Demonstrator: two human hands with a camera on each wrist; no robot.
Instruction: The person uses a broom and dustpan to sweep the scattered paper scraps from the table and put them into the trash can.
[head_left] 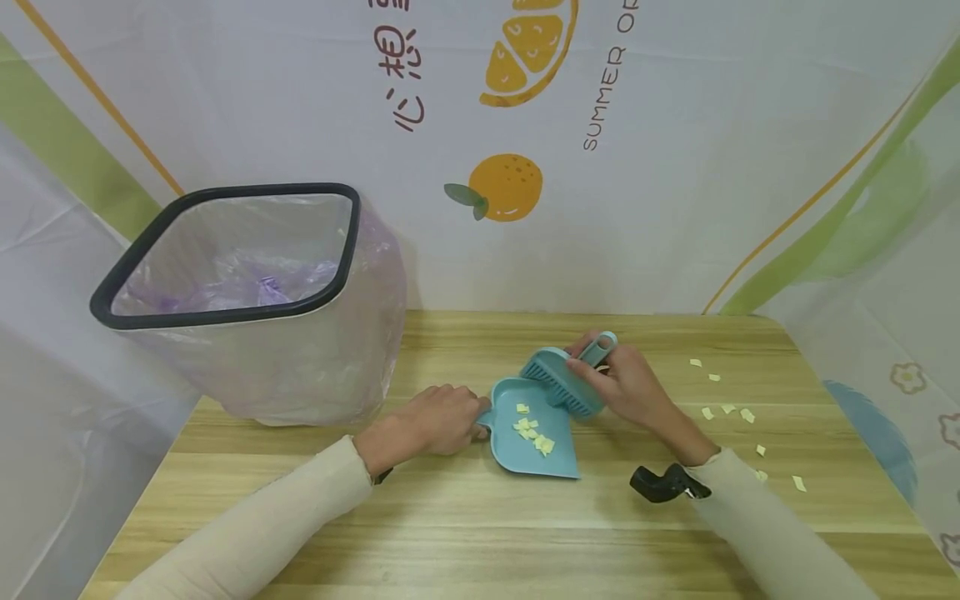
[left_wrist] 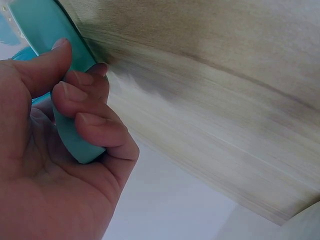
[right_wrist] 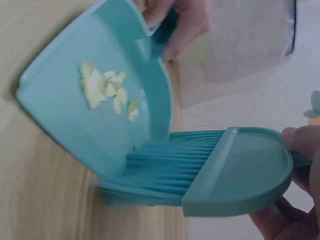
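My left hand [head_left: 448,419] grips the handle of a teal dustpan [head_left: 513,454]; the left wrist view shows its fingers [left_wrist: 95,122] curled round that handle. Several pale yellow paper bits [right_wrist: 100,86] lie in the pan. In my right hand [head_left: 628,385] is a matching teal hand brush [right_wrist: 242,170], held by its handle. The brush's bristles [right_wrist: 170,165] overlap the far right part of the pan, as the right wrist view shows. More paper scraps [head_left: 728,409] are scattered on the wooden table [head_left: 450,533], to the right of my right hand.
At the left stands a white bin [head_left: 315,367] with a black rim and a clear purplish liner bag. A white curtain [head_left: 630,233] printed with oranges and writing hangs behind the table. A black strap piece [head_left: 663,483] sits at my right wrist.
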